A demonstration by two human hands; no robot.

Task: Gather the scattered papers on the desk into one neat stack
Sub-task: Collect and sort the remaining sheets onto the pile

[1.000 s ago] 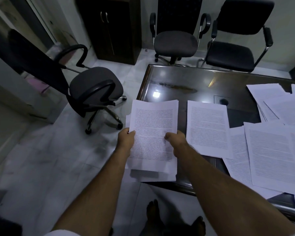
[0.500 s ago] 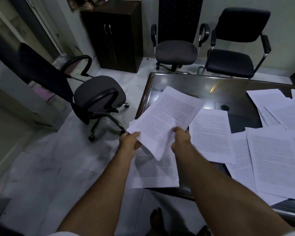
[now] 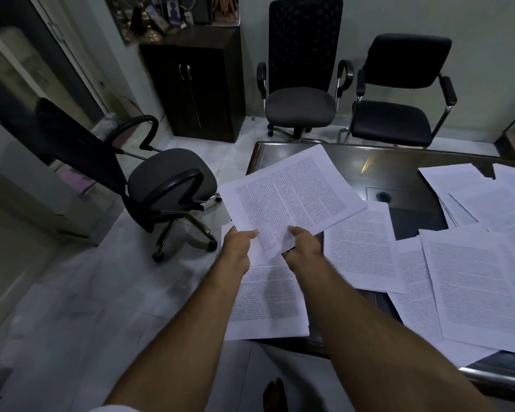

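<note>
Both the left hand (image 3: 240, 243) and right hand (image 3: 302, 243) grip the top sheet (image 3: 292, 194), now swung askew off the pile (image 3: 266, 304) at the worktop's (image 3: 399, 168) left edge; squaring remains

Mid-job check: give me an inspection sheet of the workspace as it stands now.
Surface: dark glossy desk, left corner in view.
Job's things: held sheets tilted above a stack overhanging the desk's near edge; loose papers overlapping to the right.
Clutter: nothing seen.
Grippers: left hand and right hand both pinch the held sheets' lower edge.
Cables: nothing seen.
Surroundings: three office chairs, dark cabinet.
</note>
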